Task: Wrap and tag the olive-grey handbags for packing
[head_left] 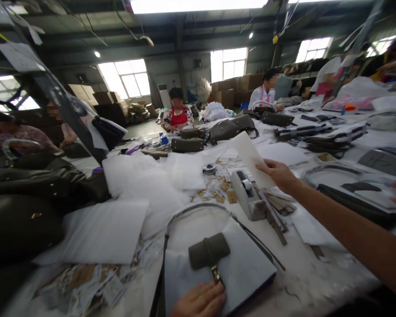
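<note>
White sheet (249,156) pinched in our right hand (277,175); bag (209,251) under half-curled left hand (200,300), grip unclear. Looks like sheet-handling; next wants bag steady.

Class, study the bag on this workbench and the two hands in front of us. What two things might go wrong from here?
1. The white sheet in the right hand appears close to the tape dispenser, so it might catch or crease there.
2. The metal clasp by the left hand lies against the white covering; pressing could mark it.
</note>
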`<state>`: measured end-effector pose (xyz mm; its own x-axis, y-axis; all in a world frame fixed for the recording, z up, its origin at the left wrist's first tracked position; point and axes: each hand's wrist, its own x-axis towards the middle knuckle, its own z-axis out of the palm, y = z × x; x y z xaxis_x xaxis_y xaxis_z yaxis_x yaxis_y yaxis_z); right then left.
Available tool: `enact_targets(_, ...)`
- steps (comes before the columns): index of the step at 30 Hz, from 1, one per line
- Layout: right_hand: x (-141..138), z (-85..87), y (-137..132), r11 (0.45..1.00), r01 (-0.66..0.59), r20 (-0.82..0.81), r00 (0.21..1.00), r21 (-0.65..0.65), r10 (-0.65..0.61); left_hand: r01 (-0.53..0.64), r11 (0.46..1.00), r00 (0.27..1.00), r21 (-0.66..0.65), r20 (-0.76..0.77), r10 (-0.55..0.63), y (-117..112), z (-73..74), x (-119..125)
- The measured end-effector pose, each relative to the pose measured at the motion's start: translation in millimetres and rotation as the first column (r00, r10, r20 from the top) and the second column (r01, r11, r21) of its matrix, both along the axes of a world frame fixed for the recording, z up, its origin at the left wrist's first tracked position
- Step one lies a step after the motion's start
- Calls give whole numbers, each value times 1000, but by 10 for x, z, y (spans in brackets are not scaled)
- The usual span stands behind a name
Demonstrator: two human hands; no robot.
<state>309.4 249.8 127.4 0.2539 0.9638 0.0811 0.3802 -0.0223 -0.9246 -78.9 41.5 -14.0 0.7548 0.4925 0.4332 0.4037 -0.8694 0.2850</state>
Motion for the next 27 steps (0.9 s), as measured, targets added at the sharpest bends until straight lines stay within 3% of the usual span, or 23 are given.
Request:
enact_targets(2, -274, 46, -428, 950, -257, 166, 959, 175, 229, -47, 998, 998, -36, -45, 46, -126, 182, 29)
enact_targets(4, -590, 19, -824, 788, -565, 402, 798, 244, 448, -79, 994, 995, -74, -70, 74, -177, 320, 61)
enact_targets(7, -1005, -198, -1275, 487, -865, 639, 444, 122, 628, -95, 987, 992, -129, -91, 84, -205, 386, 78)
enact_targets(9, -1163, -412, -1451, 340, -940, 709, 238, -3, 664, -128, 980, 987, -151, -114, 111, -230, 355, 69)
enact_targets(10, -1201, -513, -1504, 295, -954, 719, 167, -55, 675, -153, 976, 984, -153, -120, 135, -245, 329, 63)
enact_targets(14, -1180, -730, -1582, 241, -961, 715, 75, -133, 695, -212, 972, 975, -106, -93, 202, -290, 236, 54)
enact_targets(19, -1158, -702, -1610, 212, -960, 729, 13, -182, 685, -215, 974, 975, -68, -72, 210, -297, 208, 63)
enact_targets(23, -1185, -721, -1629, 196, -967, 736, 14, -163, 677, -209, 974, 973, -85, -114, 199, -299, 201, 45)
enact_targets(27, -1207, -763, -1654, 222, -964, 764, 33, -145, 644, -196, 977, 975, -87, -125, 184, -294, 162, 24)
